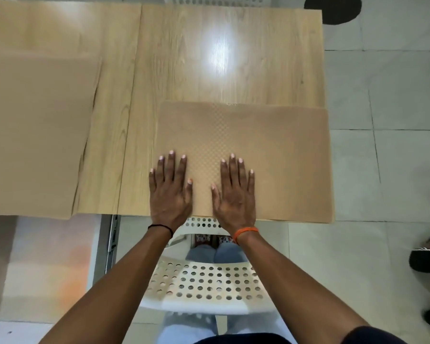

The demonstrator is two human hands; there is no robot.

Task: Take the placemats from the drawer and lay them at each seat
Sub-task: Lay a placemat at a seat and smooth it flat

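A tan woven placemat (278,145) lies flat at the near right corner of the wooden table (184,70), its right edge slightly past the table's side. My left hand (170,189) presses palm down on the mat's left edge, fingers spread. My right hand (235,192) lies flat on the mat beside it, fingers apart. Neither hand grips anything. A second tan placemat (35,135) lies flat on the table's left part, reaching its near edge.
A white perforated plastic chair (204,281) stands tucked under the table's near edge, below my arms. Another white perforated chair (216,0) shows beyond the far edge. Another person's foot (427,261) is on the tiled floor at the right. An open drawer rail (112,234) hangs below the table.
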